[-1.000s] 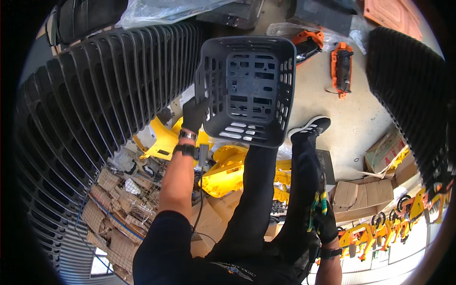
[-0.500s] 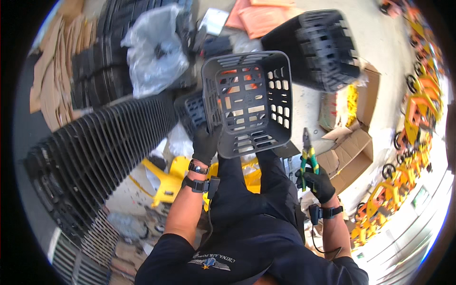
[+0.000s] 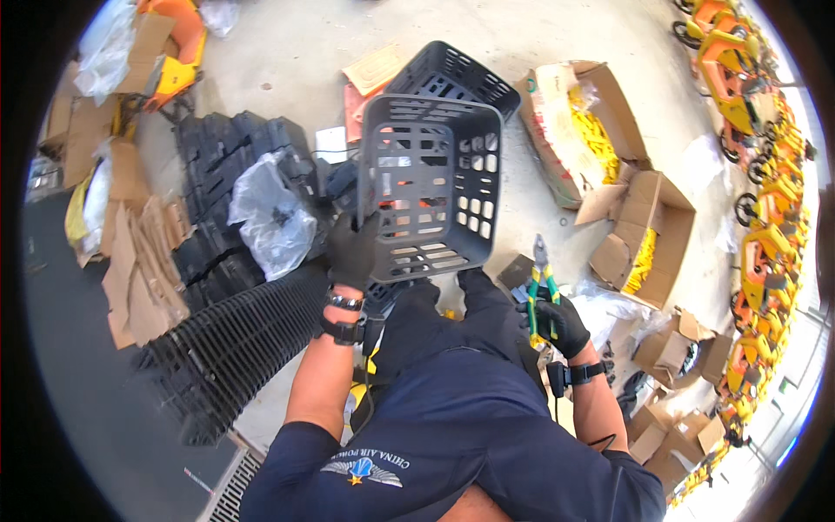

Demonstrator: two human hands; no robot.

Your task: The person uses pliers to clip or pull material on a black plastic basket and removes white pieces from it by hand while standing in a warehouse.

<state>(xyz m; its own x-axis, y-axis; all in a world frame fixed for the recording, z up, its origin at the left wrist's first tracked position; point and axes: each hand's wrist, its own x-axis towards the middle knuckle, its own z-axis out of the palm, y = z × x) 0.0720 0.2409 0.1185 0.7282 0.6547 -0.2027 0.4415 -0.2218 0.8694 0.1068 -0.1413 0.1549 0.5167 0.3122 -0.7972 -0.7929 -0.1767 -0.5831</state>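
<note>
The left grip (image 3: pixel 352 250) clasps a dark-grey, slotted basket (image 3: pixel 451 178) at twelve o'clock; the right grip (image 3: pixel 564 326) encloses green-yellow pliers (image 3: pixel 534 300). White lettering (image 3: pixel 396 458) marks the shirt (image 3: pixel 452 383).

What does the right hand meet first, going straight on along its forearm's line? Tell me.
Probably the right side of the black basket held in the left hand, with the pliers ahead of the right hand. Depth is unclear; it might pass above or below the basket.

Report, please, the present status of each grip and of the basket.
Left grip on left side of black basket. Right grip holding green-and-yellow pliers, apart from basket. Second basket behind, partly hidden; gap unclear.
</note>
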